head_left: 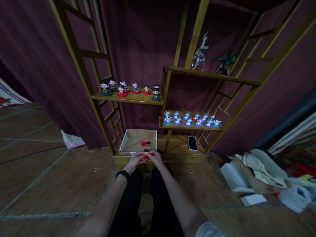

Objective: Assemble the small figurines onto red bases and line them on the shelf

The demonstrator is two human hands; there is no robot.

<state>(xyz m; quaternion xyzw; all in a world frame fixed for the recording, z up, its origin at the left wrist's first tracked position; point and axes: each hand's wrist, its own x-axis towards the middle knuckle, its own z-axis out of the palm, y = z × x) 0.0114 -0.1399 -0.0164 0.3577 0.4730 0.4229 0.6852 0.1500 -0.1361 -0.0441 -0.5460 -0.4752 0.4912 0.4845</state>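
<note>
Both my hands meet in front of me around a small figurine (146, 153) with a black head and a red base. My left hand (135, 161), with a dark band on its wrist, pinches it from the left. My right hand (155, 158) pinches it from the right. Just beyond them lies an open white box (128, 136) on the lowest wooden shelf, holding a red disc (144, 144) and a small dark piece (148, 143).
A wooden shelf unit (170, 98) stands ahead against a maroon curtain. Several red-based figurines (130, 89) line the left shelf, several blue ones (191, 119) the right. A phone (192, 143) lies on the bottom board. Glass ornaments sit higher up. Boxes and cloth (256, 171) clutter the floor on the right.
</note>
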